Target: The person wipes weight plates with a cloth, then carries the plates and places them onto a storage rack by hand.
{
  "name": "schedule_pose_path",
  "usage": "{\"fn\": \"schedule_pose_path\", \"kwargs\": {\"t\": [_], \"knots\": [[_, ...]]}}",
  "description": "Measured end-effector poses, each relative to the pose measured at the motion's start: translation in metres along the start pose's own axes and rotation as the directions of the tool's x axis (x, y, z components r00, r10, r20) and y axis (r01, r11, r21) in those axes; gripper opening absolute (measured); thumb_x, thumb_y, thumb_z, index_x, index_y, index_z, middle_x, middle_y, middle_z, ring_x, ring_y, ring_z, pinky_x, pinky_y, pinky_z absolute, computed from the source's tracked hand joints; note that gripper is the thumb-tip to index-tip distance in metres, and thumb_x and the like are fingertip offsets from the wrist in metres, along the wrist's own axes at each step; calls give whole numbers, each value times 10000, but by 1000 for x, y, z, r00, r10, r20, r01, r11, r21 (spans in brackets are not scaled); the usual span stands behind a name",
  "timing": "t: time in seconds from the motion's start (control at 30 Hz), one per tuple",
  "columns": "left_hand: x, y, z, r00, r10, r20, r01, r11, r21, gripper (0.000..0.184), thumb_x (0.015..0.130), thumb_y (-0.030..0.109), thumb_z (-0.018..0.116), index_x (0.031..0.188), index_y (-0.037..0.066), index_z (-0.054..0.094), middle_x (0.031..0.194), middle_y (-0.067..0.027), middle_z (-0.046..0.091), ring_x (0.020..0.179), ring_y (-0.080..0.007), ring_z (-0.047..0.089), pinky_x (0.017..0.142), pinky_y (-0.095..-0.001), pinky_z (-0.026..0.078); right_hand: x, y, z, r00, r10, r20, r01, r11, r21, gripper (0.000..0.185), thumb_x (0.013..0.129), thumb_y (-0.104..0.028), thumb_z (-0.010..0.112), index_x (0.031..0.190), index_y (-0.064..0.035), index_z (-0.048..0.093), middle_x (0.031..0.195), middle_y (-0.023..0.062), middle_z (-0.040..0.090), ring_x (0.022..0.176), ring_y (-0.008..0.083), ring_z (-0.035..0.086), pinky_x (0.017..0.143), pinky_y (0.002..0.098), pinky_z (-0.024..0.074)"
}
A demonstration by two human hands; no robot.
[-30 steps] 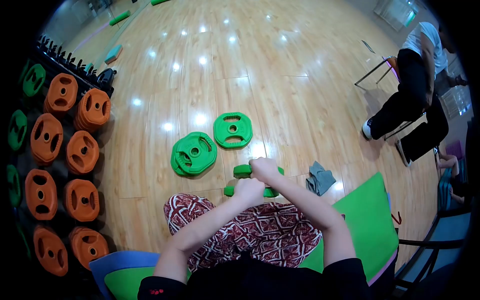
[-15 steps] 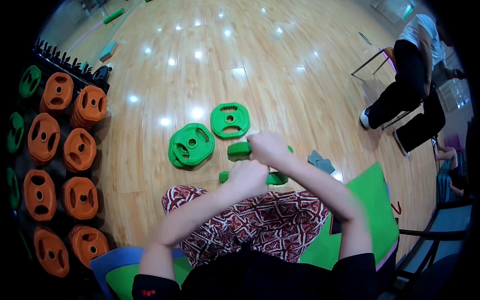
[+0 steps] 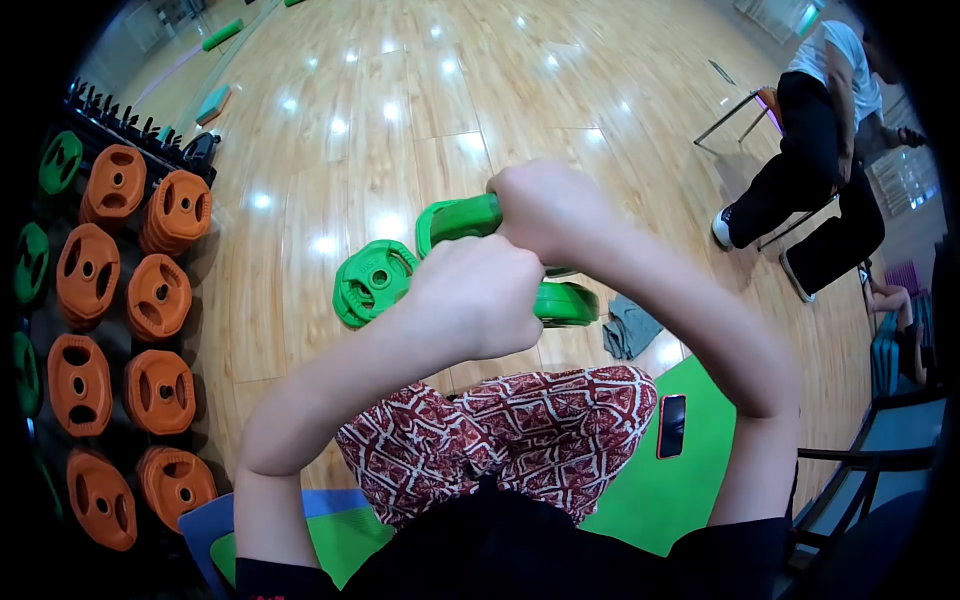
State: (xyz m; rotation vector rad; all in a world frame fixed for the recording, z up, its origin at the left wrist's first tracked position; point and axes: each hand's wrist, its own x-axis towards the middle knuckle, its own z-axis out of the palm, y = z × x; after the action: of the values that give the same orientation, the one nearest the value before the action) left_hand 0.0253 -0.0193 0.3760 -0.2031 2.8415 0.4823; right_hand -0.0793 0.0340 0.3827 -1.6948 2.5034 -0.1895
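Observation:
My left hand (image 3: pixel 480 297) is closed around a green weight plate (image 3: pixel 568 304), whose edge sticks out to the right of the knuckles. Just beyond it, my right hand (image 3: pixel 550 207) grips another green weight plate (image 3: pixel 468 216), seen edge-on at its left. Both hands are raised in front of me over my lap, close together, with elbows bent outward; the fingers curl out of sight. Stacked green plates (image 3: pixel 376 283) lie on the floor behind the left hand. A further green plate (image 3: pixel 427 228) there is mostly covered by the right hand's plate.
Orange weight plates (image 3: pixel 84 385) hang on a rack at the left. A grey cloth (image 3: pixel 630 328) lies on the wooden floor, and a phone (image 3: pixel 672 427) rests on the green mat (image 3: pixel 650 505). Another person (image 3: pixel 825 150) sits on a chair at the upper right.
Both hands have risen away from my lap with their plates, looking larger now. My elbows have spread outward. The phone, earlier mostly covered by my right arm, shows fully.

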Motion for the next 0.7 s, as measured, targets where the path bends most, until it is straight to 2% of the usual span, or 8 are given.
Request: {"fn": "schedule_pose_path", "kwargs": {"t": [0.07,0.17,0.23,0.4,0.47,0.57,0.7], "knots": [[12,-8,26,1000,6,-12,-6,1000,-17,178,586,177,554,702,62,624,695,-152,596,661,-301,590,602,-396,480,5,10,28,998,35,43,-37,998,43,218,615,-218,583,706,-20,593,692,202,584,691,354,575,593,431,448],[24,-18,61,999,14,-41,-15,999,-32,189,589,171,548,709,50,627,691,-169,593,635,-310,596,574,-398,487,10,23,78,994,28,107,-37,996,81,202,617,-199,571,725,-30,593,699,190,592,675,348,581,586,434,453],[38,-28,95,999,21,-42,-22,999,-40,186,584,170,553,699,42,625,689,-178,592,621,-312,598,564,-405,487,13,35,125,997,20,78,-26,996,85,150,620,-149,547,668,-18,601,680,178,597,638,331,595,558,421,478],[62,-49,169,999,12,37,-9,996,-90,179,586,180,565,696,50,619,682,-163,595,625,-301,602,562,-401,486,10,51,207,985,47,164,-64,993,100,118,611,-125,545,656,-31,601,675,173,599,631,315,603,551,413,480],[68,-54,187,995,17,95,-6,993,-120,171,585,176,568,691,51,617,685,-159,598,610,-301,600,565,-403,482,9,56,234,981,34,191,-54,993,104,129,620,-132,546,713,-50,585,639,164,586,621,321,590,532,432,458],[73,-60,212,999,29,42,-23,991,-135,112,590,136,561,610,39,612,641,-146,605,596,-278,609,544,-385,483,7,60,259,974,54,221,-85,987,137,132,617,-129,552,722,-55,584,640,158,586,623,317,590,531,426,459],[79,-65,230,995,24,97,-9,988,-154,102,584,128,562,599,39,608,632,-148,603,590,-279,608,542,-385,483,5,62,278,967,86,238,-126,979,162,151,616,-132,562,747,-60,581,654,157,588,625,312,591,534,418,464]]}}
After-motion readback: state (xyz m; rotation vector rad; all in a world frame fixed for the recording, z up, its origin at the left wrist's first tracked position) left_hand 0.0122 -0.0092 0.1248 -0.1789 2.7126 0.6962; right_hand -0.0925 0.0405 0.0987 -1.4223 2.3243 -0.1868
